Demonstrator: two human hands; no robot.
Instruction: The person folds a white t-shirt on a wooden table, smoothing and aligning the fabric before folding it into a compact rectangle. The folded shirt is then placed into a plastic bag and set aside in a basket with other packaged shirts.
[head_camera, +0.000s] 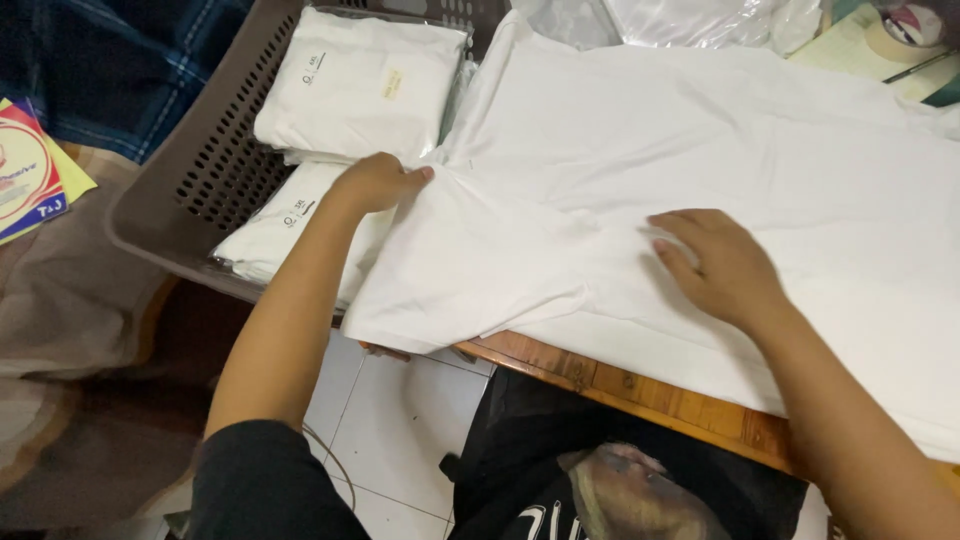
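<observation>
— Where does the white shirt (700, 160) lie from the hands?

— Spread flat on the wooden surface (640, 385), straight ahead at twelve o'clock. Its long axis runs from about ten o'clock to four o'clock, body out to the right, one sleeve (460, 270) hanging toward the near edge at seven o'clock.

— And the hands?

— The left hand (375, 183) pinches the cloth where sleeve meets shoulder, fingers curled onto the fabric, thumb hidden. The right hand (725, 265) lies open, palm down, fingers spread on the middle of the body, pressing it flat. The left is nearer the sleeve; the right holds the bulk.

— Anything close by?

— At ten o'clock, just beside the left hand, a brown perforated basket (170, 215) holds folded white garments in clear bags (355, 85); the sleeve overlaps its rim. At one o'clock, more clear plastic (700, 20), and at two o'clock a tape roll (905, 35) on greenish paper. Coloured booklets (30, 170) lie well apart at nine o'clock.

— What crowds the sleeve?

— Only the basket, touching it on the left.
</observation>
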